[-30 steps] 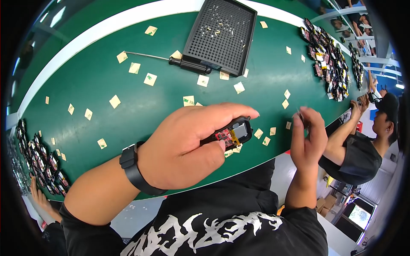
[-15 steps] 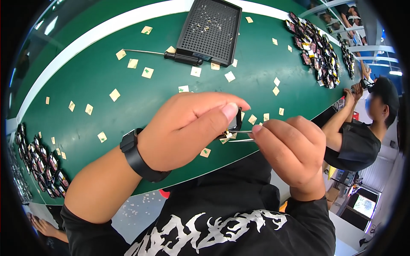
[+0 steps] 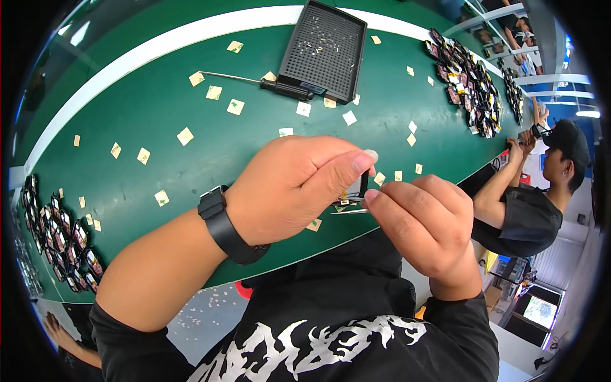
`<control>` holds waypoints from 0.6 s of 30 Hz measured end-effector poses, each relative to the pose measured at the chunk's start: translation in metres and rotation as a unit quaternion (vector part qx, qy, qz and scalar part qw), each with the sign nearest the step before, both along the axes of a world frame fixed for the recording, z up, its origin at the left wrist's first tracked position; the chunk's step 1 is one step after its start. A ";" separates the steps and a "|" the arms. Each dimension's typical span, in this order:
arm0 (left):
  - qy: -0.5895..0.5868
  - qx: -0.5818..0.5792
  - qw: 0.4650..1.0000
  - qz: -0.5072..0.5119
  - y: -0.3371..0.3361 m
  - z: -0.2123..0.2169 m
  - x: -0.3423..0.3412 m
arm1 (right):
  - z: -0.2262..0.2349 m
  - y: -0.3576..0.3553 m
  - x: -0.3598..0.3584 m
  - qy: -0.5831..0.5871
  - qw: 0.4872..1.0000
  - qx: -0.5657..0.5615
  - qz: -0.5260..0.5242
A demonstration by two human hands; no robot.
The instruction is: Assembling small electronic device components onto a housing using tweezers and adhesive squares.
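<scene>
My left hand [image 3: 299, 194], with a black watch on its wrist, is closed around a small black-framed electronic device [image 3: 365, 183]. Its thumb lies along the top, and most of the device is hidden behind the fingers. From the right, my right hand [image 3: 429, 223] pinches a pair of thin metal tweezers [image 3: 349, 211]. The tweezer tips reach the near side of the device, where small pale and yellowish parts show; whether they grip anything is too small to tell. Square cream paper stickers [image 3: 314, 225] lie on the table just beneath.
A black perforated tray [image 3: 297, 54] with small metal pieces stands at the back of the green table [image 3: 210, 153]. A screwdriver [image 3: 270, 84] lies against its front. Piles of black devices sit at far right [image 3: 471, 89] and left [image 3: 63, 239]. A co-worker [image 3: 541, 191] works at right.
Both hands stay together at the device; the left hand and device have shifted slightly right in view. The tweezers remain at its near side. Table items have shifted slightly with the view.
</scene>
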State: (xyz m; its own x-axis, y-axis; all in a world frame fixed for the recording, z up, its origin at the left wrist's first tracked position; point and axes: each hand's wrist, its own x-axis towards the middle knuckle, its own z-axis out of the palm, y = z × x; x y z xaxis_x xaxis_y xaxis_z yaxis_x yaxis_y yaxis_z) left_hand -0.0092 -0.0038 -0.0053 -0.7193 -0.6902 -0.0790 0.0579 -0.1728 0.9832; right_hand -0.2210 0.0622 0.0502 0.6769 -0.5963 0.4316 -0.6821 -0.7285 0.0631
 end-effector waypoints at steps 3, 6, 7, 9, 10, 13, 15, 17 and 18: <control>-0.003 -0.008 1.000 0.012 0.001 0.000 0.000 | 0.002 -0.001 0.000 -0.006 1.000 0.011 0.011; -0.029 -0.024 0.999 -0.003 -0.001 0.000 0.000 | 0.003 -0.002 0.001 -0.008 1.000 0.020 0.019; -0.037 -0.033 0.999 -0.002 0.000 0.000 0.000 | 0.004 -0.002 0.001 -0.008 1.000 0.020 0.019; -0.045 -0.042 0.998 -0.001 0.000 0.000 0.000 | 0.005 -0.002 0.002 -0.005 0.999 0.030 0.021; -0.053 -0.058 0.997 -0.004 0.000 0.000 0.000 | 0.006 -0.002 0.002 -0.006 0.999 0.029 0.020; -0.061 -0.078 0.995 -0.010 -0.001 0.000 0.000 | 0.006 -0.001 0.003 0.008 0.999 0.023 0.028; -0.060 -0.081 0.995 -0.015 -0.001 0.001 0.000 | 0.006 -0.001 0.003 0.005 0.999 0.020 0.038; -0.066 -0.097 0.993 -0.020 -0.002 0.003 0.000 | 0.009 -0.001 0.002 0.014 0.999 0.021 0.041; -0.067 -0.097 0.993 -0.021 -0.002 0.003 0.000 | 0.010 -0.001 0.002 0.023 0.998 0.021 0.048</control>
